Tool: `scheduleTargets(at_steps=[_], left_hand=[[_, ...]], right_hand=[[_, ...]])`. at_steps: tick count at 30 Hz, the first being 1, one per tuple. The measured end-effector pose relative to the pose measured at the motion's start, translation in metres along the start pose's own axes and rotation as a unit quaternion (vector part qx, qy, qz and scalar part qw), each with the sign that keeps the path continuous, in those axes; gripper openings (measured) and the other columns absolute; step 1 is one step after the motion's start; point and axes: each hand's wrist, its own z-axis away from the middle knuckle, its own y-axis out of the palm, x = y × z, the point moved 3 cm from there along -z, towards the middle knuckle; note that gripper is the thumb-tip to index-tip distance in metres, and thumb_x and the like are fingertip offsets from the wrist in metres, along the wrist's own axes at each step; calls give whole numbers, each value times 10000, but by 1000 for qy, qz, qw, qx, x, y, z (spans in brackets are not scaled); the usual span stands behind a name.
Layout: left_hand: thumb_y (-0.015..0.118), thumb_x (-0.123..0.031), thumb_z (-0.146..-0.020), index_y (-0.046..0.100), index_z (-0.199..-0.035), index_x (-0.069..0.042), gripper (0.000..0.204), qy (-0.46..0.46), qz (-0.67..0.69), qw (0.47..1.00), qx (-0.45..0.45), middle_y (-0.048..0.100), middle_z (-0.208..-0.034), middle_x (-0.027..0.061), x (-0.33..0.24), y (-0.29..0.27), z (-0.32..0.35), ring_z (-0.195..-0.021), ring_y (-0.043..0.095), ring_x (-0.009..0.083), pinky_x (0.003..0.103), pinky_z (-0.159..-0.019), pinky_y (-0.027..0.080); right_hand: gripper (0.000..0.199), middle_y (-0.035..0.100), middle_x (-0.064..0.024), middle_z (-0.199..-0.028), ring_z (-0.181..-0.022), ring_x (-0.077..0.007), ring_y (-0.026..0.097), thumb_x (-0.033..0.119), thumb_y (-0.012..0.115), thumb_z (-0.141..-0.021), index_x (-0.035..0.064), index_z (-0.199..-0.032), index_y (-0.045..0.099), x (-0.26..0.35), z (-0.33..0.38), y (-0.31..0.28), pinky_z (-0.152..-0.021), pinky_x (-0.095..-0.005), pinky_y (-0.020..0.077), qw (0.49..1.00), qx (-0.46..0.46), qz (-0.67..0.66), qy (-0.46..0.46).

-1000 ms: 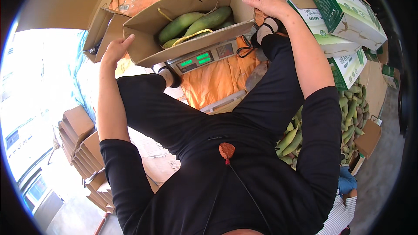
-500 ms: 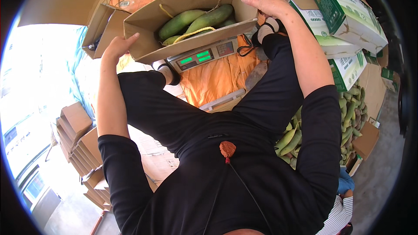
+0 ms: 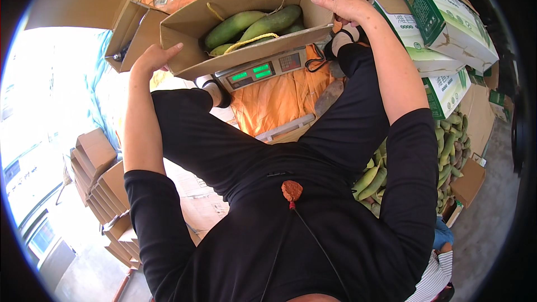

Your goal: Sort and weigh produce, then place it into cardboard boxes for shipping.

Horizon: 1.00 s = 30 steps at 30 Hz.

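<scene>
An open cardboard box (image 3: 249,55) with yellow cord handles sits over a digital scale (image 3: 290,62), whose display glows green. Several long green radishes (image 3: 275,21) lie inside the box. My left hand (image 3: 152,59) grips the box's left end, thumb along the edge and fingers mostly hidden behind the cardboard. At the opposite end, my right hand (image 3: 348,8) holds the right wall, its thumb pointing inward and its fingertips partly out of sight.
Green-and-white cartons (image 3: 447,25) are stacked at the right, above a heap of green radishes (image 3: 447,140). Folded cardboard boxes (image 3: 100,173) stand at the left. Orange sheeting (image 3: 260,106) lies under the scale. Part of another person in a striped garment (image 3: 437,273) shows lower right.
The box and both hands have shifted very slightly to the right in the picture. Both hands keep their hold on the box.
</scene>
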Motion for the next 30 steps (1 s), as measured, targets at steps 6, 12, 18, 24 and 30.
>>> scheduleTargets(at_steps=[6, 12, 18, 24, 30], left_hand=[[619, -567, -809, 674, -930, 81, 661, -34, -40, 999, 12, 676, -740, 176, -7, 0, 5, -628, 672, 238, 322, -643, 545], [623, -534, -812, 680, -891, 74, 616, -51, -56, 997, 18, 662, -684, 173, -8, 0, 5, -597, 662, 221, 316, -615, 534], [612, -512, -820, 682, -918, 43, 568, -69, -64, 995, 22, 668, -703, 159, -10, 0, 5, -600, 660, 211, 365, -631, 536], [604, -520, -816, 684, -962, -3, 543, -84, -73, 993, 34, 667, -723, 124, -3, 1, -1, -655, 666, 212, 465, -676, 523], [592, -495, -830, 672, -1054, -52, 502, -111, -81, 990, 43, 675, -797, 114, -3, 1, -2, -717, 667, 211, 424, -710, 515]], right_hand=[[734, 603, -67, -608, -546, -161, 599, 742, 554, -729, 15, -696, 647, -1, -3, 5, -476, -324, 486, 1000, -10, 7, -2], [732, 605, -70, -611, -541, -159, 598, 728, 565, -732, 1, -707, 648, 0, -4, 5, -476, -315, 492, 1000, -3, 2, 0], [716, 626, -90, -650, -562, -163, 613, 701, 572, -746, -10, -769, 658, 3, -4, 4, -485, -306, 503, 1000, 11, 2, 2], [667, 648, -108, -698, -584, -173, 628, 636, 580, -783, -22, -856, 667, 6, -5, 4, -495, -303, 511, 999, 28, 11, 10], [588, 651, -129, -714, -581, -187, 633, 546, 594, -810, -34, -884, 666, 9, -4, 4, -488, -311, 518, 999, 32, 28, 22]])
